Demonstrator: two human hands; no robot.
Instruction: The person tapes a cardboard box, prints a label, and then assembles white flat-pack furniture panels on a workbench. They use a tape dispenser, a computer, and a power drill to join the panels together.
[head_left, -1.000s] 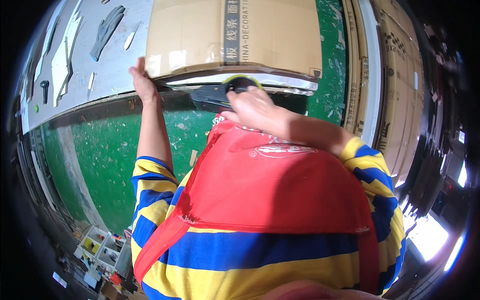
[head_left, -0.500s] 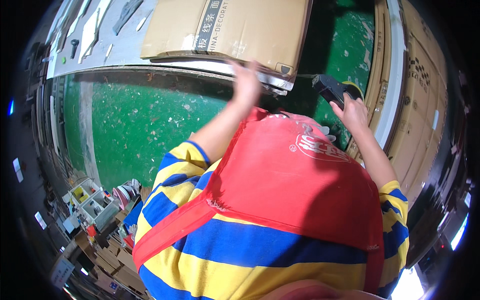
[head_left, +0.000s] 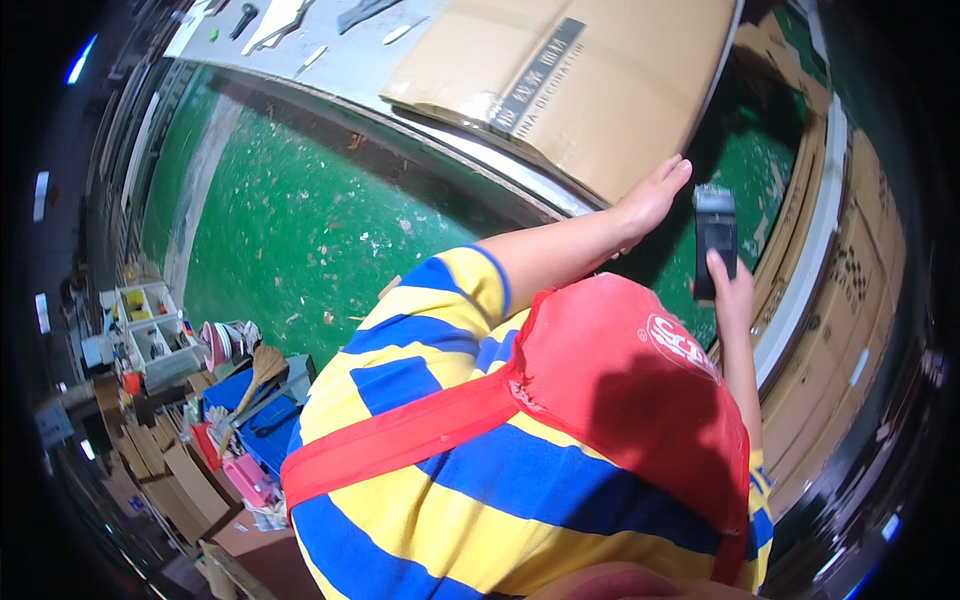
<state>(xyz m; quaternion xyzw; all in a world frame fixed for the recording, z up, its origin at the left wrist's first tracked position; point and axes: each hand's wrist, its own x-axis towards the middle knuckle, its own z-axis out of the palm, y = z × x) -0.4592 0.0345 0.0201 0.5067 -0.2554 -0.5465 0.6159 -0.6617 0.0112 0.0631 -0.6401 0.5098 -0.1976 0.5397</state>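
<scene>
A large flat cardboard box [head_left: 610,110] with a dark printed strip lies on the workbench [head_left: 345,60]. At its near right corner is my left hand [head_left: 655,203], fingers stretched out together and nothing visible in them. It appears to rest against the box edge, though the contact is partly hidden. To the right, my right hand [head_left: 735,285] grips a black hand-held tape dispenser [head_left: 714,225], thumb along its top. The dispenser is held apart from the box, above the green floor. Its underside is hidden.
Long cardboard cartons [head_left: 845,300] lie along the right side. Several pale strips and a dark tool [head_left: 243,20] are on the bench at the far left. A broom [head_left: 262,372], a blue bin [head_left: 270,430] and a white organiser [head_left: 155,335] stand at lower left on the green floor [head_left: 300,220].
My left hand has moved right along the box's near edge to its corner and flattened out. The tape dispenser has turned upright in my right hand. The whole view has turned.
</scene>
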